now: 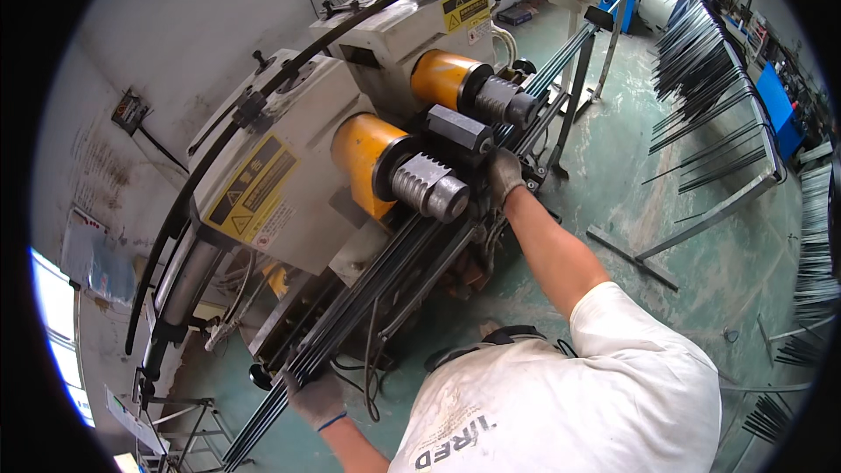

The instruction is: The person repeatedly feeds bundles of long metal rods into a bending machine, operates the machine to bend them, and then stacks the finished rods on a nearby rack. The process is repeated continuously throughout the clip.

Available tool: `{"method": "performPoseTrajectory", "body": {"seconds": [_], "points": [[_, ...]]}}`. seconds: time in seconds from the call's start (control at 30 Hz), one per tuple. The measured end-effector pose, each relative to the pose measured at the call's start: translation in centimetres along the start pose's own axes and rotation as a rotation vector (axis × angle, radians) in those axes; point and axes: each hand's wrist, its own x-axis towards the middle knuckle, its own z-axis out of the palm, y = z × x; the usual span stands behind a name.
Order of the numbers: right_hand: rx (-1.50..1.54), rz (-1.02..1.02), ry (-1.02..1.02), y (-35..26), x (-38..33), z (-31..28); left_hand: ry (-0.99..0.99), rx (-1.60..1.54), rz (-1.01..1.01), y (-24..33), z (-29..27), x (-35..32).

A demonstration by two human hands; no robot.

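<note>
Along the grey machine [307, 123], our dark rods [368, 285] already lie lengthwise.
Our left hand [317, 398] wraps its fingers round them; our right hand [505, 177] is beside the dark block [457, 127], fingers too hidden to tell. More rods [692, 70] hang untouched on the rack [710, 217].

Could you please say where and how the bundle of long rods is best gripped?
Probably wrap around the rod bundle near its lower-left end, from the person's side: the slim rods jut past the machine there, beside the left hand.
</note>
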Motion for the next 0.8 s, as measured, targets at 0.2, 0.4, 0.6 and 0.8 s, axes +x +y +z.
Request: {"method": "performPoseTrajectory", "body": {"seconds": [0.2,0.4,0.6,0.8], "points": [[-0.309,-0.377,0.048,-1.6,-4.2,-0.3,0.103,0.185,0.243,4.3,-8.1,1.8],[0.503,0.159,0.114,0.9,-2.3,-0.5,0.231,0.097,0.151,-2.9,-0.7,2.8],[0.243,0.051,0.211,3.7,-2.9,-2.8,0.203,0.066,0.079,-7.0,2.1,2.8],[0.342,0.176,0.198,7.7,-5.7,-8.0,0.248,0.024,0.25,-0.8,-3.6,2.9]]}}
